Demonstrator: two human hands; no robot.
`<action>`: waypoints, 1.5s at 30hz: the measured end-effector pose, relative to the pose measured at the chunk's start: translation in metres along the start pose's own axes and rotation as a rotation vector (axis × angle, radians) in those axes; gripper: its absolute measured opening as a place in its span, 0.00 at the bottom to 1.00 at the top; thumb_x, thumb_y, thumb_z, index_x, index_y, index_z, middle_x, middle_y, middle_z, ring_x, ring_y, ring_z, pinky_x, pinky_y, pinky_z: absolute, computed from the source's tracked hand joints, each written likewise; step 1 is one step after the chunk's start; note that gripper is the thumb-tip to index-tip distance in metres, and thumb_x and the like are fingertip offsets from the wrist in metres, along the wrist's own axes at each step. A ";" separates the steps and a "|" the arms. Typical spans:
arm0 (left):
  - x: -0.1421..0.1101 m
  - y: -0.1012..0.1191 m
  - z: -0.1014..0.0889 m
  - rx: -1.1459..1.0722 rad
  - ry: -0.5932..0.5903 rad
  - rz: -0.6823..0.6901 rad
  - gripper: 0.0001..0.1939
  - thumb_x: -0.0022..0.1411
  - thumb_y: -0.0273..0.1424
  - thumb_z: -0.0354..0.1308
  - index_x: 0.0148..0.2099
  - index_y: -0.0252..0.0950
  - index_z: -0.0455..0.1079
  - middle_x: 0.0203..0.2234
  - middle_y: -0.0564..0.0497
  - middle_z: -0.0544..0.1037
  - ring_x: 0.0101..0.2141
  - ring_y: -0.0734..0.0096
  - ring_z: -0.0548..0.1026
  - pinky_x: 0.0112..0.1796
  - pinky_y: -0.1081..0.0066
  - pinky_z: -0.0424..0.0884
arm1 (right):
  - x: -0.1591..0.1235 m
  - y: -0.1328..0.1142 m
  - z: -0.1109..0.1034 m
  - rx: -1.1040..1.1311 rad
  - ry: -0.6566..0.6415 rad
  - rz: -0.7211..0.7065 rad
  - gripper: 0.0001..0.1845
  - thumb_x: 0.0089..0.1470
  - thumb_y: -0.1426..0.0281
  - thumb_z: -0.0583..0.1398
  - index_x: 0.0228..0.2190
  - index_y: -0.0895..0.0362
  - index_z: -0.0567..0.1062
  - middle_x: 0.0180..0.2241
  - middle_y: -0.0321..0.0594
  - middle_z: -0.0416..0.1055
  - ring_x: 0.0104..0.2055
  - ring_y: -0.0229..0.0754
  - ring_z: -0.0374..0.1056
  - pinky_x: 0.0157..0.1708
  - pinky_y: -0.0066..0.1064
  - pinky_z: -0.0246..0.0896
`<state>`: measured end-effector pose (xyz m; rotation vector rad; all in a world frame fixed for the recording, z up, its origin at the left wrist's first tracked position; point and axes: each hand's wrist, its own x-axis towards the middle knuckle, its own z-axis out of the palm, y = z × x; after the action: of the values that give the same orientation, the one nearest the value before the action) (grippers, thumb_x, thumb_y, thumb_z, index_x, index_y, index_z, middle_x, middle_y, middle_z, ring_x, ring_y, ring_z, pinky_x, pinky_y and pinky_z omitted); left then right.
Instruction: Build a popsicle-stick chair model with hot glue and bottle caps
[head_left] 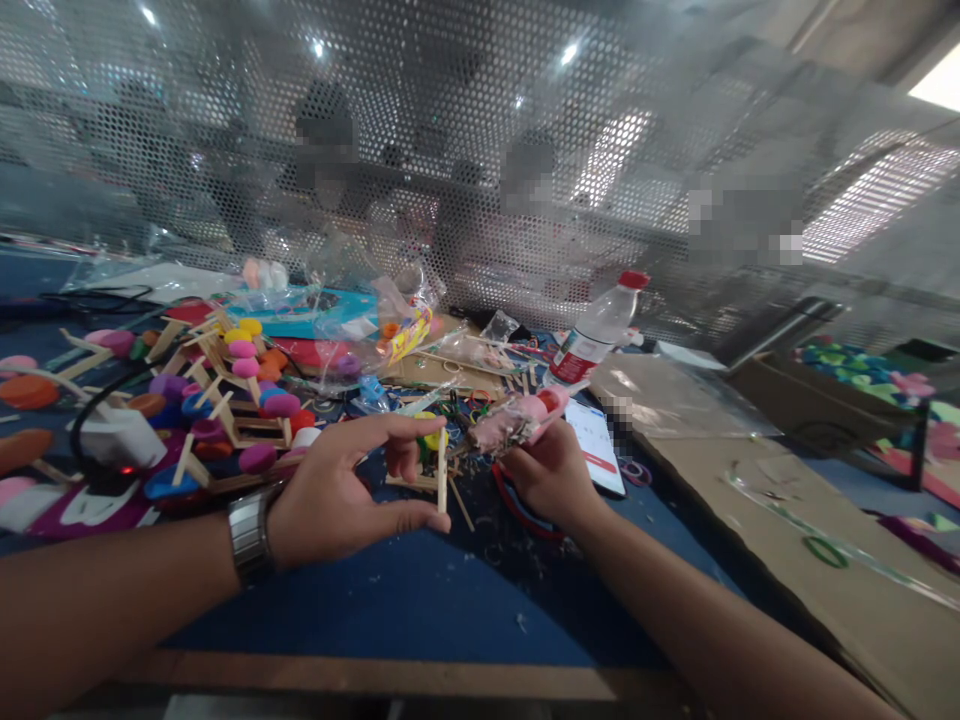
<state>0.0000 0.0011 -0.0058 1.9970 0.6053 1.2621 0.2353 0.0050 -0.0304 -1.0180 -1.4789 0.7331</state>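
Note:
My left hand (345, 485) pinches a small wooden stick frame (439, 478) between thumb and fingers, holding it upright above the blue table (420, 600). A yellow cap sits at the top of the frame. My right hand (551, 470) is closed round a pink glue gun (517, 420), whose tip points left at the frame's top. A metal watch (250, 530) is on my left wrist.
Several finished stick models with coloured caps (240, 400) crowd the left. A white charger block (120, 440) lies near them. A phone (596, 445), a plastic bottle (596, 335), plastic bags and rubber bands lie behind. Cardboard (787, 530) covers the right. A perforated screen (480, 150) stands behind, with people beyond it.

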 end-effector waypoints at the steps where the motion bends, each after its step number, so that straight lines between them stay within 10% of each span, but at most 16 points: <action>1: 0.000 0.000 0.000 0.006 -0.002 0.003 0.32 0.46 0.33 0.76 0.53 0.32 0.75 0.25 0.55 0.76 0.26 0.75 0.75 0.32 0.75 0.74 | 0.000 0.000 0.000 0.001 0.004 -0.002 0.04 0.40 0.74 0.61 0.19 0.55 0.70 0.20 0.34 0.66 0.22 0.37 0.58 0.23 0.30 0.55; 45: 0.001 0.001 -0.002 0.043 -0.033 0.096 0.31 0.47 0.34 0.76 0.55 0.37 0.76 0.24 0.54 0.77 0.24 0.75 0.73 0.30 0.74 0.73 | 0.001 -0.001 0.001 0.012 0.062 0.059 0.07 0.37 0.73 0.59 0.16 0.53 0.64 0.18 0.33 0.61 0.21 0.36 0.53 0.21 0.30 0.49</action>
<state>-0.0009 0.0023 -0.0040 2.1004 0.5306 1.2790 0.2343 0.0056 -0.0291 -1.0694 -1.3952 0.7450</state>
